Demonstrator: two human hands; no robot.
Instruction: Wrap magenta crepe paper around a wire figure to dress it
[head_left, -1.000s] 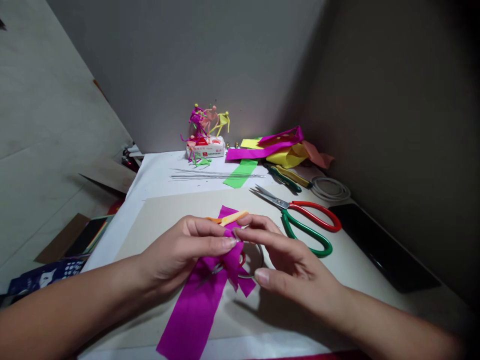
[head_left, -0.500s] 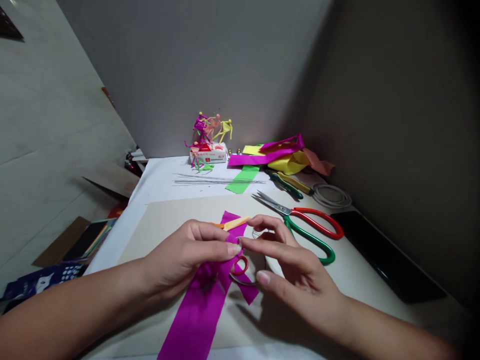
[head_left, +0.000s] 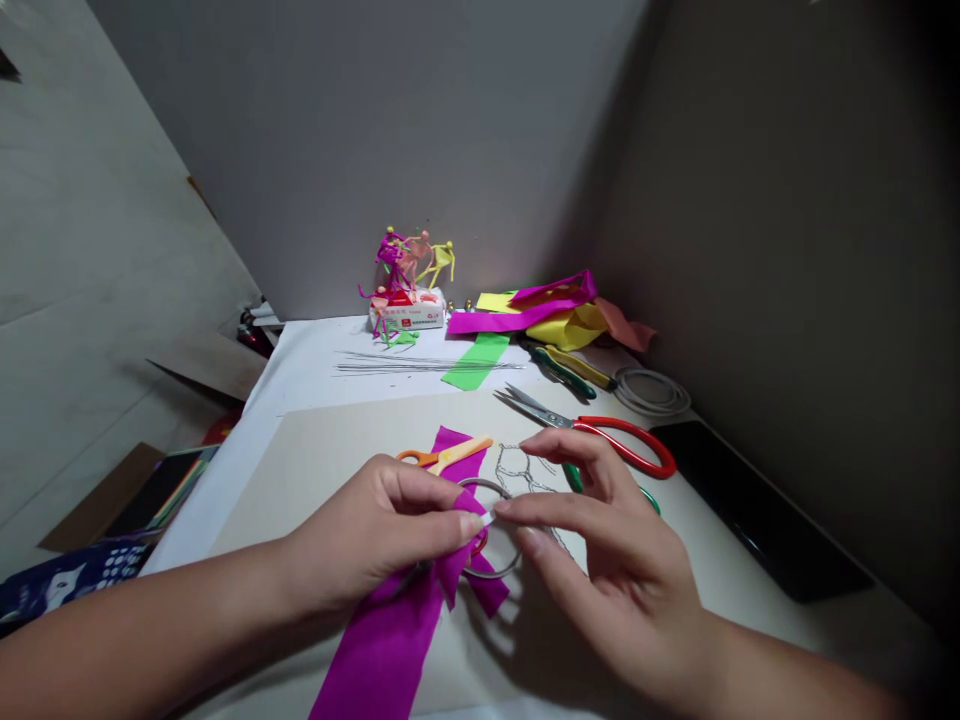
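My left hand (head_left: 405,525) pinches a small piece of purple crepe paper (head_left: 452,575) between thumb and index finger. A little white strip (head_left: 487,519) sticks out at its thumb tip. My right hand (head_left: 607,540) has its fingers apart, its index fingertip at that white strip. Behind and between the hands shows a grey ring (head_left: 491,574), partly covered by the fingers. A long purple crepe strip (head_left: 382,640) lies beneath the left hand. Small orange-handled scissors (head_left: 457,458) rest on its far end. A twisted wire outline (head_left: 514,460) lies beyond the right fingers.
Large red-and-green-handled scissors (head_left: 547,410), pliers (head_left: 566,372), a coiled white cable (head_left: 652,391) and a black phone-like slab (head_left: 757,510) lie on the right. Behind are straight wires (head_left: 405,367), crepe strips (head_left: 487,322) and paper figures (head_left: 412,260) on a small box (head_left: 420,316).
My right hand has moved slightly down, uncovering more of the wire outline. The purple piece and white strip at my left fingertips now show more clearly. The view has shifted slightly.
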